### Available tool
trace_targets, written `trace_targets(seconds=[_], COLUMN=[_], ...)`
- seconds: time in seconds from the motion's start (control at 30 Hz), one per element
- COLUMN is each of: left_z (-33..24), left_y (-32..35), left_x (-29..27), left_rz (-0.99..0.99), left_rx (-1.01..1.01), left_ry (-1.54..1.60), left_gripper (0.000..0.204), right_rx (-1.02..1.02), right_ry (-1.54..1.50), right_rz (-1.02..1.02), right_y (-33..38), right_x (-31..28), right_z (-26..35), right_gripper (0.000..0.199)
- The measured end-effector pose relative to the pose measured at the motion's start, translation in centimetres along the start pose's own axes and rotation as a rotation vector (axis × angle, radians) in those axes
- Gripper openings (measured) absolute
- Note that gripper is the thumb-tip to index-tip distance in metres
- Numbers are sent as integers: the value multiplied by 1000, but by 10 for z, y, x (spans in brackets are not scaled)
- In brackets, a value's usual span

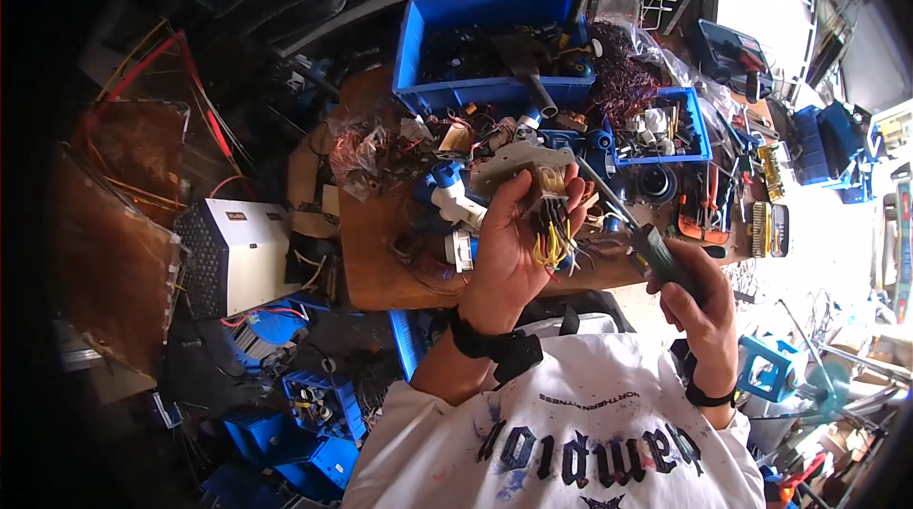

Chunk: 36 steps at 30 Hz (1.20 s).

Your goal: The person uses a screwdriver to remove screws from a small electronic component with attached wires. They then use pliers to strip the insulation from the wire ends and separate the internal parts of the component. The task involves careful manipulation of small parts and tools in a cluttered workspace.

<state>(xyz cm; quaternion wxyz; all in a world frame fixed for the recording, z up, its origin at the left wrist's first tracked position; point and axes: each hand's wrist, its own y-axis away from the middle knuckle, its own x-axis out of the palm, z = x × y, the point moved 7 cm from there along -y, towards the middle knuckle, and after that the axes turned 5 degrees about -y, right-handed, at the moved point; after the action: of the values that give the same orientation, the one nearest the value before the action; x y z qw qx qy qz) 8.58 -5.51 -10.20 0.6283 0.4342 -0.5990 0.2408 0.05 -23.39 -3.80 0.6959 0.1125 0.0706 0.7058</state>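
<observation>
Head view, looking down: a pale grey component (518,165) with a bundle of yellow and black wires (552,228) hanging from its underside is held up above the wooden surface (376,252); the left hand (518,243) is clenched around it, palm towards the camera, fingers curled over the wire bundle and thumb against the plate's near edge; the plate's long axis runs roughly left to right, the wires trailing down towards the wrist. Just right of the component, the right hand (699,304) is closed in a grip on the dark green handle of a screwdriver (632,224); the tool's long axis slants from the hand up and leftward, its thin shaft pointing at the component's right end, the tip close to it but contact cannot be confirmed. The component therefore lies up and to the left of the right hand, and the left hand is the nearer, being in full contact.

Behind the component, on the surface: a white plastic fitting (455,205), loose copper wire and small parts; farther back, a large blue crate (447,52) holding tools; back and right of the component, a small blue tray (699,133) of white pieces. Well left of the component, off the surface, stands a white box-shaped machine (249,252). Both wrists carry dark bands.
</observation>
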Motion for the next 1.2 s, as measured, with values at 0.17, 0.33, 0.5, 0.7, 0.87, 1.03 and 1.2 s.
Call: trace_targets(seconds=[0.17, 0.33, 0.5, 0.7, 0.87, 1.03, 1.2], left_z=[2, 2, 0, -1, -4, -1, 11], left_y=[-2, -2, -1, -2, 0, 7, 9], left_x=[0, 13, 17, 28, 20, 19, 16], left_rz=[103, 63, 72, 109, 119, 104, 58], left_rx=[-39, 20, 35, 36, 52, 53, -30], left_ry=[53, -5, -16, 95, 134, 46, 70], left_gripper=[42, 45, 46, 50, 44, 38, 44], right_rx=[-6, 16, 29, 16, 20, -43, -145], right_ry=[-1, -48, -59, -23, -43, -10, -51], right_rz=[1, 3, 13, 25, -3, -86, -111], right_y=[5, 5, 4, 3, 4, -10, -36], right_x=[2, 3, 5, 7, 11, 11, 29], right_z=[6, 4, 5, 5, 5, -2, 13], right_gripper=[46, 45, 45, 43, 45, 43, 39])
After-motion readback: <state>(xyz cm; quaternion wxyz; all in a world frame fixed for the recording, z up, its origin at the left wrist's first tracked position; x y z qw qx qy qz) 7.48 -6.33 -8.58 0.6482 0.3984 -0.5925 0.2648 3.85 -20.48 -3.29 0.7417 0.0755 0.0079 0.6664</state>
